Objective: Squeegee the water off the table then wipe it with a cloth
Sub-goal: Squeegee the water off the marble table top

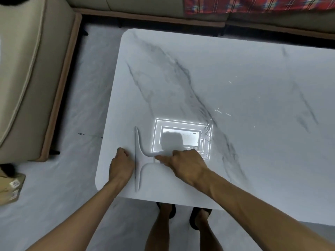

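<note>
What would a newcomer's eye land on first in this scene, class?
First, the bright rectangular light reflection on the near left part of the marble table, just beyond the hands. Next, the white squeegee by the table's left edge: the right hand grips its handle, and the left hand rests with curled fingers beside its blade.

White table (235, 73) with grey marble veining, pale grey squeegee (140, 156), beige sofa (27, 69), red plaid cloth (253, 4)

The right hand (184, 163) hides the squeegee (140, 159) handle's end.
</note>
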{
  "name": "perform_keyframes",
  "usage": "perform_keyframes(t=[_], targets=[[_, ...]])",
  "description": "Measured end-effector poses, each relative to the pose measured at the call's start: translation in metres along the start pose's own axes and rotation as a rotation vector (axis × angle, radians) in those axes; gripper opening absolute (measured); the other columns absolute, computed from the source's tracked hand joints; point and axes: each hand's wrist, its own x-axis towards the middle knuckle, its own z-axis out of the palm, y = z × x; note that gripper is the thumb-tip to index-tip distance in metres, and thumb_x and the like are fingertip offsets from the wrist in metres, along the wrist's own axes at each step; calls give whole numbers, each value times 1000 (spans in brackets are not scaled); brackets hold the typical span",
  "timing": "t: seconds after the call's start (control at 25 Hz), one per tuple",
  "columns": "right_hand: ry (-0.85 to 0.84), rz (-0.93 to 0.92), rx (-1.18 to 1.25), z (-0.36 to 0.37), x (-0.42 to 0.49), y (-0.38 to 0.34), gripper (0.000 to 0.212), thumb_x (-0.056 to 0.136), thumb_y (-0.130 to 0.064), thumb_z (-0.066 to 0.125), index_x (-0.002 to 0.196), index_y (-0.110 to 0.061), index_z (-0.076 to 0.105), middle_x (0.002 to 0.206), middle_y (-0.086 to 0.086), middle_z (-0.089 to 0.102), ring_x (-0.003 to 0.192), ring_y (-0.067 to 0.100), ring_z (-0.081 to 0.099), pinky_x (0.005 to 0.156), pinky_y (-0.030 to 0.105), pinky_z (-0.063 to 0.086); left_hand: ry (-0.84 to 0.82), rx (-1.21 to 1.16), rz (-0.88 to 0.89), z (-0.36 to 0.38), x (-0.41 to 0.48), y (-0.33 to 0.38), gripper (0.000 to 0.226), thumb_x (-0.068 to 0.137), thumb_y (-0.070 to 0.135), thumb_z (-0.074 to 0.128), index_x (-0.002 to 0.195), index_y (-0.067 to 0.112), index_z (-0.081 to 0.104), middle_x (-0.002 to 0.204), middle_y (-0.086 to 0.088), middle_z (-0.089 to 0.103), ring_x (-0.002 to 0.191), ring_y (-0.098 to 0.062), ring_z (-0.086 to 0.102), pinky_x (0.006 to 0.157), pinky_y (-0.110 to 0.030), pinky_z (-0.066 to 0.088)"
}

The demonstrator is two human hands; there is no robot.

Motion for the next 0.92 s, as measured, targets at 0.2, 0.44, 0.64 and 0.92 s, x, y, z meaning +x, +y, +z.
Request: perform_keyframes(t=[0.2, 0.44, 0.64, 0.92], targets=[[222, 178, -9, 13, -82, 93, 38, 99, -40, 42, 136, -52, 43, 79, -1, 63, 65, 26, 64, 51, 30, 37, -138, 33, 71, 37, -28, -5, 16, 88, -3, 39, 90, 13, 41, 120, -17, 53, 85, -22, 51, 67, -27, 37], [133, 410, -61, -14, -161, 151, 39, 100, -52, 22, 137, -58, 33, 76, -8, 57, 73, 20, 62, 57, 30, 40, -179, 51, 18, 63, -66, 17, 11, 89, 5, 37, 97, 13, 38, 94, -6, 52, 83, -23, 52, 66, -31, 40], [154, 119, -6, -19, -126, 88, 38, 102, -47, 26, 138, -54, 34, 84, -1, 63, 76, 27, 64, 60, 32, 40, -75, -70, -110, 60, -88, 9, 13, 88, 7, 39, 100, 12, 41, 89, -9, 56, 76, -25, 55, 61, -31, 42], [32, -154, -96, 50, -77, 27, 58, 95, -17, 48, 142, -47, 33, 76, 1, 45, 58, 26, 49, 45, 27, 16, -50, -85, -93, 75, -91, -14, 12, 89, 7, 41, 100, 11, 42, 83, -5, 54, 67, -15, 49, 52, -28, 33]])
